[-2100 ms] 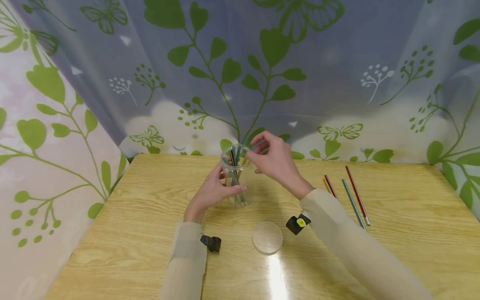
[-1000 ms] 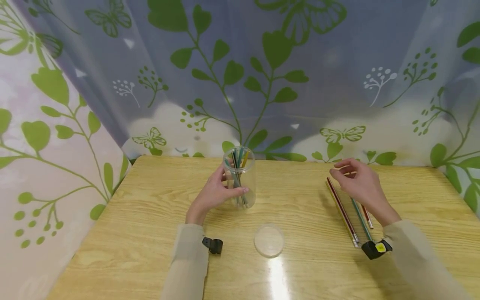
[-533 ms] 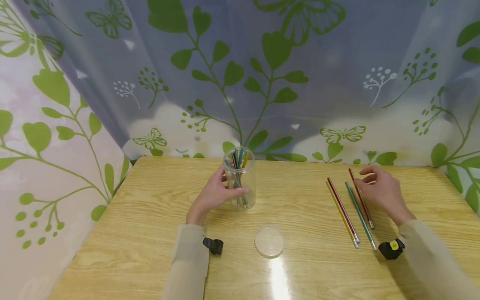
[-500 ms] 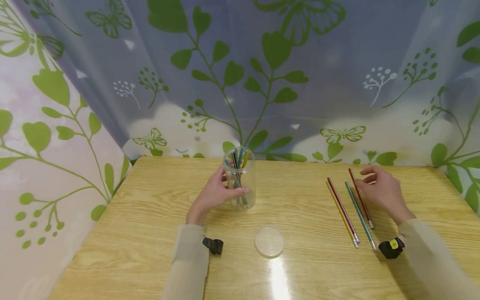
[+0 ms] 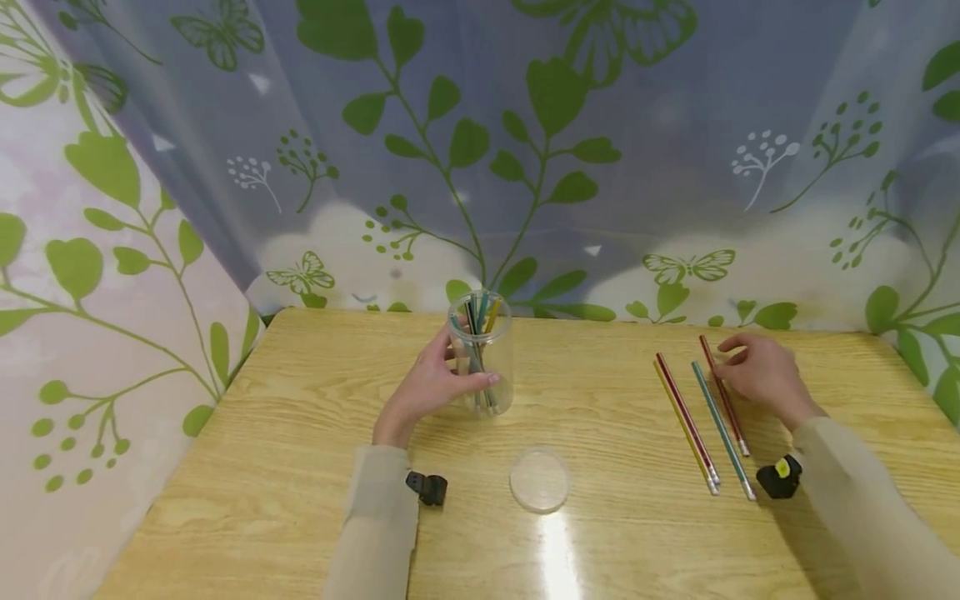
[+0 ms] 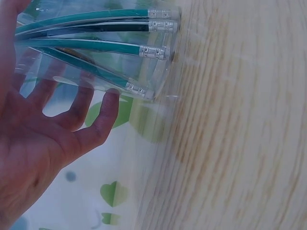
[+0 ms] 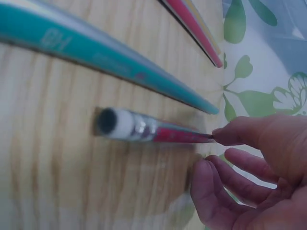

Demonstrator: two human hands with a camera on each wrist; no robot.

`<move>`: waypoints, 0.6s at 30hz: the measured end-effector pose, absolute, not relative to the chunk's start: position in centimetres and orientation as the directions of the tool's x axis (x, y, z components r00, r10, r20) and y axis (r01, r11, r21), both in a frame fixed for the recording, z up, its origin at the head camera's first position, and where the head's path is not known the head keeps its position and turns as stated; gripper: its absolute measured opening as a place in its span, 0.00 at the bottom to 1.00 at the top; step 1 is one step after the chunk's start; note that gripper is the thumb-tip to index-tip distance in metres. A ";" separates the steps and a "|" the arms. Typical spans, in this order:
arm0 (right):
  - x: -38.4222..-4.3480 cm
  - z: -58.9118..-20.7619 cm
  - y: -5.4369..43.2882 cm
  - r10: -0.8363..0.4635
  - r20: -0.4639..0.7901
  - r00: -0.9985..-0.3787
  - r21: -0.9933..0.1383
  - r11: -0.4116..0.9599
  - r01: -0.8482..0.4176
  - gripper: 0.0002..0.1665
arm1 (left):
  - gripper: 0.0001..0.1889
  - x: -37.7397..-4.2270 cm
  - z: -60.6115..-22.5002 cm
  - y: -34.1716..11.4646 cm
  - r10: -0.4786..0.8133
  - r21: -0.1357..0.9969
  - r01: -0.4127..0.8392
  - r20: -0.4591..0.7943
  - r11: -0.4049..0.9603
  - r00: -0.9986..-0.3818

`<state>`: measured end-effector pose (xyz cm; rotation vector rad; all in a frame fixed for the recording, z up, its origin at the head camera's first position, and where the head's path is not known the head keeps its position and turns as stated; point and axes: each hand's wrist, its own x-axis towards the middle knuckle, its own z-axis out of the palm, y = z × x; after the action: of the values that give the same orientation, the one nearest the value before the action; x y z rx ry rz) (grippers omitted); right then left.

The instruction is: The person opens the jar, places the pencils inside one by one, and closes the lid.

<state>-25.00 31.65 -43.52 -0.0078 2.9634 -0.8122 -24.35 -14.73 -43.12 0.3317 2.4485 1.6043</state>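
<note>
My left hand [image 5: 427,385] holds a clear plastic jar [image 5: 501,383] from its left side. The jar stands upright on the table with several pencils [image 5: 474,321] inside, green, dark and yellow. Their metal-banded eraser ends rest at the bottom in the left wrist view. My right hand [image 5: 768,377] is at the upper part of a red pencil [image 7: 175,135] lying on the table. The thumb [image 7: 240,130] touches it, while the visible fingers are bent with a gap from it. A teal pencil [image 5: 722,429], another red pencil [image 5: 684,412] and a yellow pencil [image 5: 678,425] lie to its left.
A round clear lid [image 5: 540,481] lies on the wooden table [image 5: 285,467] in front of the jar. Patterned cloth [image 5: 480,208] hangs behind the table and along its left side.
My right hand has gone from the jar's mouth to the red pencil on the right, its fingers drawing closer to it. A yellow pencil stands in the jar. My left hand stays on the jar.
</note>
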 end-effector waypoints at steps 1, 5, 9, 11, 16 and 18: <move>-25.1 -43.5 31.6 -0.032 -0.071 -0.997 -0.506 0.863 0.008 0.27 | 0.50 -24.4 -43.1 -14.7 0.292 0.918 0.081 -0.039 0.389 -0.956; -25.2 -43.5 31.4 -0.043 -0.086 -0.995 -0.500 0.866 0.006 0.28 | 0.50 -24.4 -43.0 -14.7 0.296 0.918 0.085 -0.036 0.388 -0.954; -25.2 -43.4 31.3 -0.022 -0.104 -0.994 -0.529 0.848 0.036 0.29 | 0.49 -24.4 -43.0 -14.7 0.301 0.919 0.093 -0.029 0.383 -0.953; -25.1 -43.4 31.4 -0.011 -0.110 -0.994 -0.539 0.841 0.050 0.30 | 0.49 -24.4 -43.0 -14.7 0.303 0.921 0.094 -0.027 0.377 -0.953; -25.0 -43.4 31.5 0.016 -0.125 -0.992 -0.561 0.824 0.084 0.31 | 0.49 -24.4 -43.0 -14.7 0.303 0.922 0.094 -0.027 0.377 -0.953; -24.9 -43.4 31.5 0.025 -0.130 -0.991 -0.576 0.812 0.096 0.31 | 0.49 -24.4 -43.0 -14.7 0.302 0.920 0.093 -0.028 0.380 -0.953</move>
<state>-24.90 31.51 -43.43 0.0964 2.8791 -0.9242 -24.40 -14.69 -43.02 0.3548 2.4443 1.6113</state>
